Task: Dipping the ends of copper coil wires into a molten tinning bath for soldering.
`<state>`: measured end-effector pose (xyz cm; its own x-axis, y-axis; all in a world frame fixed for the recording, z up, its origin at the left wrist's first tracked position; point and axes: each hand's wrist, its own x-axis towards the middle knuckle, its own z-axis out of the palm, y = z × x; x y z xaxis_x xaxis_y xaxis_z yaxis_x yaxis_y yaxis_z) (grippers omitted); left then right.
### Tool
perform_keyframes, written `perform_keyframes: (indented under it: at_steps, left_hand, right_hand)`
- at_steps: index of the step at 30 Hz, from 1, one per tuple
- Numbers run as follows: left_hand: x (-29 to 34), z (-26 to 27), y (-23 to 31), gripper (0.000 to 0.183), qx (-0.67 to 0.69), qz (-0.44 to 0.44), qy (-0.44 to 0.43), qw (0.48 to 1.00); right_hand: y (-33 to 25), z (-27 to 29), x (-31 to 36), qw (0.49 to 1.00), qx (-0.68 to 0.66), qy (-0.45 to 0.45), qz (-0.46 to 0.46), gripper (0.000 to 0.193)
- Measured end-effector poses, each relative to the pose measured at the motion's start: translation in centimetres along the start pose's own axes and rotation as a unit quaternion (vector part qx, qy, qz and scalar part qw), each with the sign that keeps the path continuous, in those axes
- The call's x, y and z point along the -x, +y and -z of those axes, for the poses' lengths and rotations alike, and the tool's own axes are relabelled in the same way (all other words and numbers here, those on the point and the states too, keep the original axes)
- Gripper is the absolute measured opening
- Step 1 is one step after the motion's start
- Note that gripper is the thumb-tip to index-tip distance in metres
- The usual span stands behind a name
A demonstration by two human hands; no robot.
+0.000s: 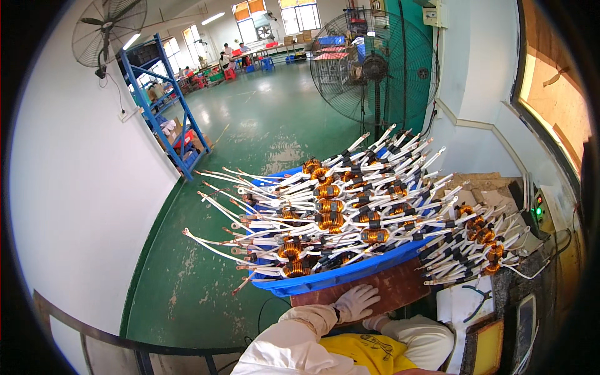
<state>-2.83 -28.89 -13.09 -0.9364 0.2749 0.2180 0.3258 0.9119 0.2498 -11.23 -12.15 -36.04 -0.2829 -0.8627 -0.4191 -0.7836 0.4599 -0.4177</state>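
Note:
My left hand [357,303], in a white glove, lies with its fingers stretched out on a reddish-brown board [400,284] and holds nothing. Close beside it my right hand [376,322], also gloved, shows only in part below the board's near edge; its fingers are hidden. Just beyond both hands a blue plastic bin [350,273] is heaped with copper-wound ring coils [329,220]. Their white-sleeved leads end in metal lugs and stick out past the bin's sides.
More coils [484,234] are piled on the bench at right, near a control box [541,212] with a green light. A dark plier-like tool [478,301] lies on a white sheet. Ahead stand a large fan [375,67] and a blue rack [156,106]; people sit far off.

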Motion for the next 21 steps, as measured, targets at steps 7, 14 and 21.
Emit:
perform_keyframes:
  at_steps: [7, 14, 21]
  left_hand:
    - [0.48, -0.02, -0.1, 0.05, 0.002, 0.005, 0.023, 1.0]
    - [0.24, 0.02, -0.09, 0.05, 0.011, 0.003, 0.033, 0.999]
    - [0.25, 0.26, 0.0, 0.049, 0.008, 0.002, 0.023, 1.0]
  right_hand:
    - [0.21, -1.18, -0.49, 0.99, 0.008, 0.138, 0.031, 0.042]
    - [0.23, -0.84, -0.48, 0.998, 0.03, 0.053, 0.0, 0.042]
    - [0.17, -0.73, -0.82, 0.997, 0.059, -0.036, -0.034, 0.043]
